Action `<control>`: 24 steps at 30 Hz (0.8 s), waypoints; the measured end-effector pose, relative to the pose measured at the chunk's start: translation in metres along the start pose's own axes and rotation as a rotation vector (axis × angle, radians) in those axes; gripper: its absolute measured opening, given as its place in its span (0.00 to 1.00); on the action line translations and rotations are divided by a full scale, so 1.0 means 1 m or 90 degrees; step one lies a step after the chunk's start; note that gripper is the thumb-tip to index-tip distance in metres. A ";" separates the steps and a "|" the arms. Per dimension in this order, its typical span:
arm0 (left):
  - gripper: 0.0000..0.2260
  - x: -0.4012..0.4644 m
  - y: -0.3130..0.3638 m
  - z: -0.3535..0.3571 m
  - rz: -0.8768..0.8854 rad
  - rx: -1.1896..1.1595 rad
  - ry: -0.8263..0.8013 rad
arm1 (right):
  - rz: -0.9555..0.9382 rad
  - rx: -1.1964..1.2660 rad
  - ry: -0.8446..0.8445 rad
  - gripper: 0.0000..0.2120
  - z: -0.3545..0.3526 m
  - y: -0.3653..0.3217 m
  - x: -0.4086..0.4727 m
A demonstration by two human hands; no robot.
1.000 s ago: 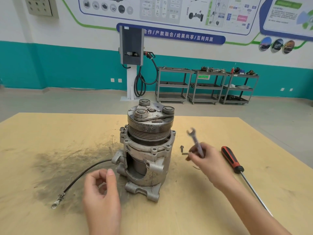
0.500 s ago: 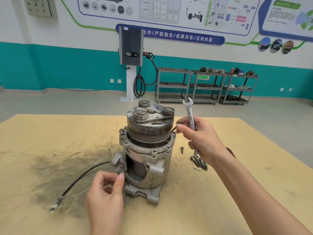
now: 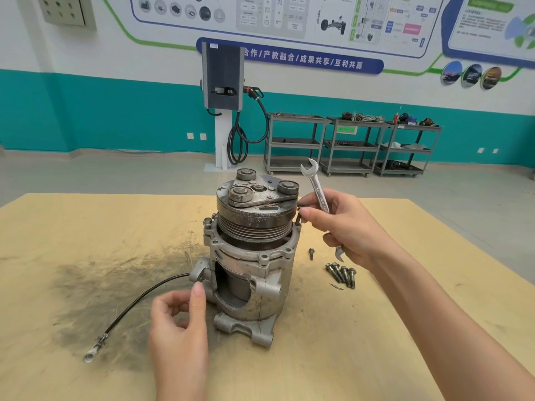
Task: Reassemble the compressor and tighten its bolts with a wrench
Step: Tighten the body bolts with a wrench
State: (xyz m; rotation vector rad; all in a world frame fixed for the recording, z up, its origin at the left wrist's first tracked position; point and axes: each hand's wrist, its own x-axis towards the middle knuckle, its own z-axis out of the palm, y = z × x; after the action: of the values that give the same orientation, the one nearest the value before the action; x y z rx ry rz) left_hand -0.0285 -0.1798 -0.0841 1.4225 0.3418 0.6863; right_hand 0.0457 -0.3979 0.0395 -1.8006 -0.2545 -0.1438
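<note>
Right hand (image 3: 346, 227) now at compressor (image 3: 252, 256) rim, gripping wrench (image 3: 320, 195) marked "12", left hand (image 3: 179, 328) loosely curled, empty.

**Changes since one second ago**

Right hand (image 3: 351, 227): raised from the table (image 3: 86, 227) to the compressor (image 3: 252, 256) flange's right edge, fingertips pinching a bolt (image 3: 298, 217) there; wrench (image 3: 320, 195) carried along, now upright. Four bolts (image 3: 341, 274): uncovered. Screwdriver: now hidden behind the forearm. Left hand (image 3: 179, 328): moved in, thumb against the lower lug.
</note>
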 end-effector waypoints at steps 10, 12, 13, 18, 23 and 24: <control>0.60 -0.009 0.005 0.009 0.113 0.076 -0.242 | -0.011 -0.085 0.015 0.02 -0.002 0.000 0.002; 0.58 -0.010 0.005 0.012 0.110 0.105 -0.247 | -0.008 -0.083 0.007 0.02 -0.001 0.001 0.003; 0.58 -0.010 0.005 0.013 0.114 0.120 -0.245 | -0.004 -0.081 0.002 0.02 0.000 0.002 0.003; 0.57 -0.007 0.004 0.015 0.142 0.153 -0.235 | 0.020 0.002 -0.012 0.03 0.006 0.009 0.001; 0.56 -0.005 0.002 0.017 0.161 0.170 -0.226 | 0.033 0.080 -0.016 0.03 0.005 0.017 -0.001; 0.56 -0.005 0.001 0.017 0.162 0.172 -0.225 | 0.028 0.077 -0.013 0.02 0.005 0.018 -0.001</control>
State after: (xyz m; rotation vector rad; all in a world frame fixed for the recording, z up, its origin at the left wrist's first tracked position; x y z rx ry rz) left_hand -0.0223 -0.1963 -0.0812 1.8317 -0.0286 0.5920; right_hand 0.0487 -0.3969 0.0210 -1.6873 -0.2333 -0.0775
